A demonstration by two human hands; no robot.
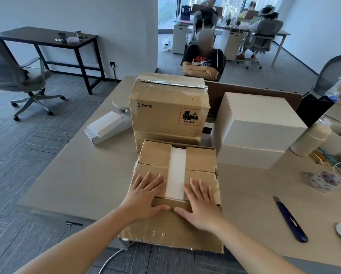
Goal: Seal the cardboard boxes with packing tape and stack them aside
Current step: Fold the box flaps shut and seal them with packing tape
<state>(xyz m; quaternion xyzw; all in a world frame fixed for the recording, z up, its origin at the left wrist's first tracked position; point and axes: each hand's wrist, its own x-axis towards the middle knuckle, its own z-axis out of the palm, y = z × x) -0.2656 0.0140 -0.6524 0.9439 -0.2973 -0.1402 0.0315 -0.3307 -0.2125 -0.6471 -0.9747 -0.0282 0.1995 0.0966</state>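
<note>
Centrally, the unsealed cardboard box (pixel 201 161) sits at the near edge of the desk (pixel 82 175), side flaps folded in with a white gap between. Left hand (pixel 145 196) and right hand (pixel 202 206) press flat on the flaps, fingers (pixel 149 177) straight, gripping nothing. A taped PICO box (pixel 165 113) stands just behind; a tape roll (pixel 324 180) lies to the right.

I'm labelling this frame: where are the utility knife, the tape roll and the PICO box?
utility knife (pixel 288 218), head view, middle of blue handle.
tape roll (pixel 324 181), head view, patterned side.
PICO box (pixel 161 115), head view, front face.
</note>
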